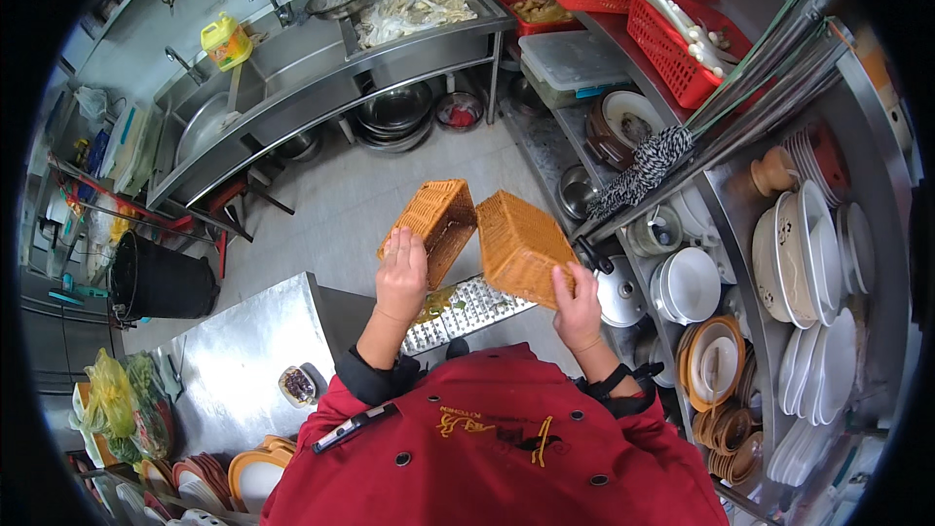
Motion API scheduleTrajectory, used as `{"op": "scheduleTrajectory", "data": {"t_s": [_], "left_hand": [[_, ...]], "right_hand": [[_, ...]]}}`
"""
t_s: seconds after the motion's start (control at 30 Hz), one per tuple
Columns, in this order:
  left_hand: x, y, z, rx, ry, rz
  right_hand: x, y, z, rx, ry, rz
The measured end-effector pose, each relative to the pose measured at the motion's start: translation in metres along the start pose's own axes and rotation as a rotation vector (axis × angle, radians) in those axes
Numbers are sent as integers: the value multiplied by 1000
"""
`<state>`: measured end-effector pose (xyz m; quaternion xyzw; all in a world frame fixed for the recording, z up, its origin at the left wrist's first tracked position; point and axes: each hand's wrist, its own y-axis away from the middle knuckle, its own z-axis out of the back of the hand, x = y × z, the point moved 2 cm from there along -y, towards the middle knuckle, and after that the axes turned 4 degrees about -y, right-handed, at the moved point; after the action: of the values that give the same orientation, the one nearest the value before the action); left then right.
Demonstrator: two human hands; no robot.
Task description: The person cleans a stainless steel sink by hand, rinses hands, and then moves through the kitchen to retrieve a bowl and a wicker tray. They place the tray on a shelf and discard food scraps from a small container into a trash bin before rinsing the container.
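Note:
Two wicker baskets are held up in front of my chest, above the kitchen floor. My left hand (pixel 401 270) grips the near side of the left wicker basket (pixel 432 215), whose hollow inside faces right. The right wicker basket (pixel 520 248) is tilted, with its woven outer side towards me, and my right hand (pixel 577 299) holds it by its lower right corner. The two baskets come close at their upper edges; whether they touch I cannot tell. Below them lies a perforated metal drain grate (pixel 467 313) with yellowish and green scraps on it.
Steel sinks (pixel 292 80) run along the far wall, with a yellow jug (pixel 226 42) on the ledge. Shelves of white dishes (pixel 687 285) and a mop head (pixel 643 172) stand close on my right. A steel table (pixel 241 336) and a black bin (pixel 162 276) are on the left.

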<state>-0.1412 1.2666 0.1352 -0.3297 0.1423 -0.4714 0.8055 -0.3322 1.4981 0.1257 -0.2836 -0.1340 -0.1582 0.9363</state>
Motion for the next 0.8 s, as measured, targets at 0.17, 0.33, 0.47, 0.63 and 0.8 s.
{"op": "scheduleTrajectory", "data": {"t_s": [0.17, 0.33, 0.47, 0.63, 0.8], "left_hand": [[46, 13, -16, 110, 91, 278], [72, 1, 7, -20, 25, 383], [85, -17, 15, -40, 253, 583], [100, -27, -2, -89, 852, 826], [86, -43, -13, -63, 1241, 914]], "right_hand": [[-55, 35, -2, -166, -328, -603], [-87, 66, -5, -494, -956, -1057], [-79, 64, 9, -522, -1093, -1191], [-80, 68, 4, -519, -1204, -1257], [-70, 60, 4, -538, -1330, -1228]]}}
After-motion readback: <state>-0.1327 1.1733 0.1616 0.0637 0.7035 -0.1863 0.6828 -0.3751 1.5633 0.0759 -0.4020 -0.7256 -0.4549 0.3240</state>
